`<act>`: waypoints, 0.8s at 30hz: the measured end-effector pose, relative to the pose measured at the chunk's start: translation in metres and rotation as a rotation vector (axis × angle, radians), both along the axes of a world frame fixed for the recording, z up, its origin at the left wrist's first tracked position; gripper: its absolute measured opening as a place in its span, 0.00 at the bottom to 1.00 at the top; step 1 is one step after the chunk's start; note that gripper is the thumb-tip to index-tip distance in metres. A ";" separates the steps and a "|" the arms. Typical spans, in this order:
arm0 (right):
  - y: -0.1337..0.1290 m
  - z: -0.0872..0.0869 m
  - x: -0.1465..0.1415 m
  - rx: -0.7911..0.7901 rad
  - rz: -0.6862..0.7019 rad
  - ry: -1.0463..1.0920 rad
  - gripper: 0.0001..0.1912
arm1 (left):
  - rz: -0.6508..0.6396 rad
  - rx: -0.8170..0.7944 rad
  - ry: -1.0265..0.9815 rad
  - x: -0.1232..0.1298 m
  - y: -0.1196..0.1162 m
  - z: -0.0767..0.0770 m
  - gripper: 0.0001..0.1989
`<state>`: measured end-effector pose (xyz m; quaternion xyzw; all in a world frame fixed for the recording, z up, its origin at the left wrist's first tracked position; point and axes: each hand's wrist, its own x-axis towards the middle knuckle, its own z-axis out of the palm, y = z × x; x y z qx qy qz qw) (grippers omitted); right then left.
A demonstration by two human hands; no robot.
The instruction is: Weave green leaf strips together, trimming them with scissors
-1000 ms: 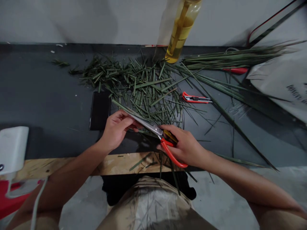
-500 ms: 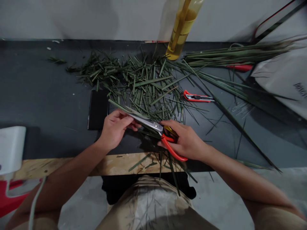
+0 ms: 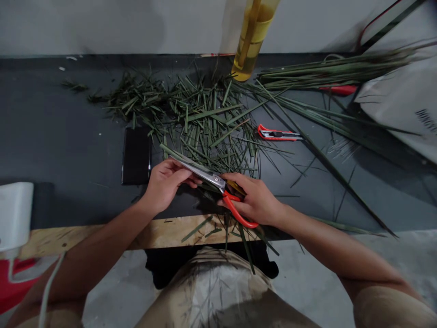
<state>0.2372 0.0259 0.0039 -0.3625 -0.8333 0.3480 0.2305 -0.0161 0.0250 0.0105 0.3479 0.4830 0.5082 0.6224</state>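
Note:
My left hand (image 3: 165, 187) pinches a narrow green leaf strip (image 3: 166, 149) between thumb and fingers, its tip pointing up and left. The fingers of my right hand (image 3: 257, 198) are wrapped round the handles of red-handled scissors (image 3: 216, 179). Their metal blades point left, lying along the strip and reaching the fingertips of my left hand. The blades look nearly closed; whether the strip is between them I cannot tell. Just beyond both hands spreads a pile of cut green leaf pieces (image 3: 205, 114).
A black phone (image 3: 136, 156) lies left of the pile, a red utility knife (image 3: 278, 133) right of it. Behind stands a bottle of yellow liquid (image 3: 251, 50). Long leaves (image 3: 331, 73) and a pale bag (image 3: 396, 100) are at right; a white device (image 3: 15, 214) is at left.
The scissors and my right hand have shifted slightly left, closer to my left hand. My left hand keeps its pinch on the leaf strip. The whole view has shifted a little.

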 end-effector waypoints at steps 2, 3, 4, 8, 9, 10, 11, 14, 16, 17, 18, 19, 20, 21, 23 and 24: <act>0.000 -0.001 0.000 -0.023 0.000 -0.013 0.28 | -0.013 0.008 0.018 -0.002 0.001 -0.001 0.08; 0.000 -0.001 0.001 -0.030 -0.003 -0.017 0.28 | -0.013 0.019 0.028 -0.002 0.002 -0.001 0.08; 0.000 -0.001 0.001 -0.032 -0.007 -0.019 0.28 | -0.003 0.034 0.034 -0.003 0.003 -0.001 0.07; 0.002 -0.002 0.003 -0.015 -0.014 -0.024 0.28 | 0.094 0.093 0.025 -0.006 0.007 -0.001 0.06; 0.002 -0.003 0.003 -0.011 -0.014 -0.027 0.28 | 0.105 0.090 0.028 -0.006 0.008 -0.001 0.06; 0.002 -0.003 0.004 -0.008 -0.014 -0.031 0.29 | 0.110 0.081 0.034 -0.006 0.009 -0.001 0.06; 0.002 -0.004 0.004 -0.007 -0.016 -0.038 0.29 | 0.113 0.068 0.041 -0.006 0.010 -0.002 0.05; 0.002 -0.005 0.004 -0.018 -0.035 -0.050 0.28 | 0.132 0.038 0.038 -0.005 0.010 -0.003 0.05; 0.002 -0.005 0.003 -0.026 -0.048 -0.048 0.28 | 0.142 0.024 0.015 -0.004 0.009 -0.003 0.05; 0.002 -0.005 0.003 -0.023 -0.049 -0.042 0.28 | 0.144 0.016 0.003 -0.003 0.009 -0.003 0.05; 0.001 -0.005 0.002 -0.015 -0.048 -0.035 0.27 | 0.148 0.009 -0.007 -0.003 0.009 -0.003 0.06; 0.001 -0.004 0.002 -0.004 -0.045 -0.027 0.27 | 0.150 0.002 -0.015 -0.003 0.008 -0.004 0.06; 0.001 -0.004 0.002 0.006 -0.042 -0.021 0.26 | 0.151 -0.004 -0.018 -0.003 0.008 -0.004 0.06; 0.001 -0.004 0.001 0.012 -0.041 -0.019 0.27 | 0.152 -0.010 -0.021 -0.003 0.008 -0.004 0.06; 0.000 -0.004 0.001 0.019 -0.044 -0.024 0.27 | 0.151 -0.021 -0.018 -0.003 0.008 -0.005 0.05; 0.000 -0.004 0.001 0.021 -0.046 -0.028 0.27 | 0.149 -0.023 -0.013 -0.003 0.008 -0.005 0.05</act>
